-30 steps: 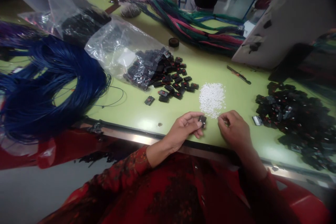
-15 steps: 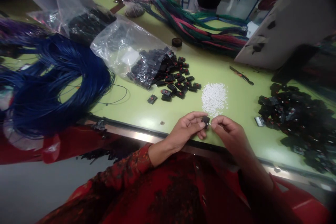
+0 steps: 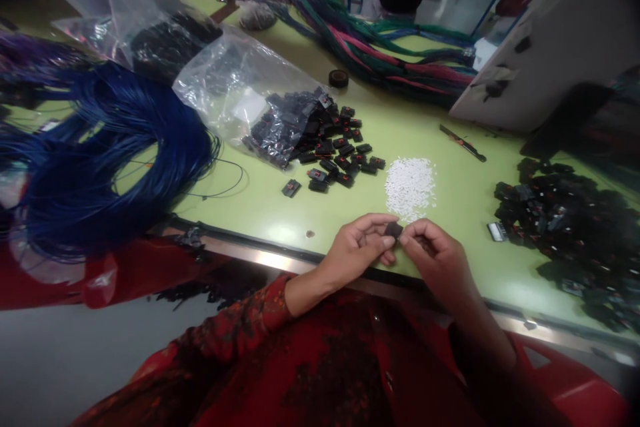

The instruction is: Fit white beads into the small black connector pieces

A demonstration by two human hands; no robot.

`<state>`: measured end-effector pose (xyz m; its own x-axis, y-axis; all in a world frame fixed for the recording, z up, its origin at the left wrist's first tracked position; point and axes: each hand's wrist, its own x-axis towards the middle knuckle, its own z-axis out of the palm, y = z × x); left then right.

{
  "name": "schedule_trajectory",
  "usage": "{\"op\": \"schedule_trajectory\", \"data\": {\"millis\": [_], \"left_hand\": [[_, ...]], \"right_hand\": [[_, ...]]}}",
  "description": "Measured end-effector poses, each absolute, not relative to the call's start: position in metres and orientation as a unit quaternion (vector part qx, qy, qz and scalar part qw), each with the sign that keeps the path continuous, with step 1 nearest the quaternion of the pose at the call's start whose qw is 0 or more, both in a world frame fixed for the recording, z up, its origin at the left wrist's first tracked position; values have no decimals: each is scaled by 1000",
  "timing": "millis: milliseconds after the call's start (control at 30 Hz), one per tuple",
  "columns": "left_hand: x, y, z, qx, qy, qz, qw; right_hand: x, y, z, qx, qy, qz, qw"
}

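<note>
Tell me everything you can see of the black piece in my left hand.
The black piece is small and blocky, plastic by its look; finer parts are blurred. The left hand pinches it between thumb and fingers, on the near side of the white pile. The right hand has its fingertips at the right end, perhaps touching.

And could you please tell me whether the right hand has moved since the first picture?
Yes: against the pile of white pieces, the right hand has moved left, toward the black block.
</note>
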<state>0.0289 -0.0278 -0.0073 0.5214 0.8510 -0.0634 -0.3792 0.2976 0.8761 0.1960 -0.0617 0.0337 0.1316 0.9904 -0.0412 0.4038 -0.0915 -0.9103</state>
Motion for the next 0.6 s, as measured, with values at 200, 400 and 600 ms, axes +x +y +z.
{"op": "schedule_trajectory", "data": {"millis": [200,400,600], "left_hand": [[31,-27,-6,371,269,389,800],[32,-29,-5,354,258,383,813],[31,-28,-3,350,256,382,816]], "right_hand": [[198,-60,31,-611,-461,479,430],[202,-63,33,-620,-455,486,414],[204,-66,34,-625,-456,478,415]]}}
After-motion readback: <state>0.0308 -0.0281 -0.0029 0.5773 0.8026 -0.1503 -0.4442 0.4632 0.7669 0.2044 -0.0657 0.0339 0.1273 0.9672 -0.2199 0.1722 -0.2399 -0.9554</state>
